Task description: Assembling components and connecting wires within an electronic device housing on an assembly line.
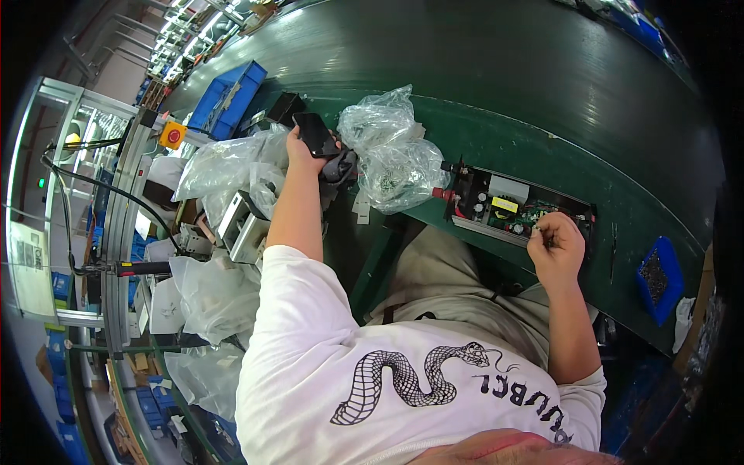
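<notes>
Stretched forward on the left, my left hand is closed around a black smartphone with a dark screen. A dark crumpled cloth-like thing lies just beside that hand. To the right, a long black-cased electronic unit lies uncovered on the green bench, with capacitors, a yellow-wrapped transformer and a circuit board inside. Over the right end of this unit is my right hand, its fingers pinched together. What sits between those fingertips, if anything, is too small to make out.
Clear plastic bags with parts stand between the phone and the unit. A blue bin of screws and a thin dark tool are at right. Left are a blue crate, more bags and a metal frame with a red button.
</notes>
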`<state>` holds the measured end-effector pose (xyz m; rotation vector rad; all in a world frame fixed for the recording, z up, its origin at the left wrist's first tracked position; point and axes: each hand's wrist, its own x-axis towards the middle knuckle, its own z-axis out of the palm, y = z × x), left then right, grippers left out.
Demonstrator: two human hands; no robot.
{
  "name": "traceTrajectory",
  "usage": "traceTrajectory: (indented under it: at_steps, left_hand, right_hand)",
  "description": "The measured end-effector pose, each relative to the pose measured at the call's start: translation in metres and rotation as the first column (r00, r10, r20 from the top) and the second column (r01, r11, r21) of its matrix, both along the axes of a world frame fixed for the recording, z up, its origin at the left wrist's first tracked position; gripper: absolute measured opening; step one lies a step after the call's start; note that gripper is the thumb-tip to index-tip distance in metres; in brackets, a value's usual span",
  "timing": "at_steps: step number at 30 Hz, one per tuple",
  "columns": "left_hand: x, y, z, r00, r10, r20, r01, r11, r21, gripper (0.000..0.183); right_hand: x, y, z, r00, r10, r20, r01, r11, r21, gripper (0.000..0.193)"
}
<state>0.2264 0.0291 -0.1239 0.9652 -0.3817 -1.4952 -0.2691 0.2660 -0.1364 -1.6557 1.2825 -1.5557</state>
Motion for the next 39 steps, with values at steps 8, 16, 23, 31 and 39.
traceTrajectory:
  at_steps: [8, 16, 23, 31, 39]
  left_hand:
    - [-0.011, 0.006, 0.005, 0.995, 0.098, 0.013, -0.098, 0.995, -0.005, 0.063]
    - [-0.01, 0.005, 0.004, 0.994, 0.113, -0.004, -0.113, 0.992, -0.055, 0.061]
    - [-0.005, -0.002, 0.006, 0.991, 0.121, 0.058, -0.119, 0.992, -0.04, 0.056]
    - [-0.025, -0.027, 0.014, 0.859, 0.279, 0.429, -0.361, 0.924, 0.123, 0.048]
    - [0.029, -0.046, 0.011, -0.548, -0.32, 0.773, -0.158, 0.947, 0.279, 0.054]
  right_hand:
    - [0.0, 0.0, -0.001, 1.0, -0.003, 0.03, 0.003, 1.0, 0.003, 0.017]
    - [0.0, 0.001, -0.001, 0.999, 0.0, 0.04, 0.001, 1.0, -0.004, 0.018]
    - [0.002, -0.001, 0.002, 0.998, 0.006, 0.061, -0.005, 1.0, -0.017, 0.017]
    - [-0.001, 0.003, 0.002, 0.999, -0.049, 0.023, 0.049, 0.999, -0.02, 0.016]
    - [0.0, 0.0, 0.009, 0.999, -0.014, -0.04, 0.015, 0.999, 0.032, 0.015]
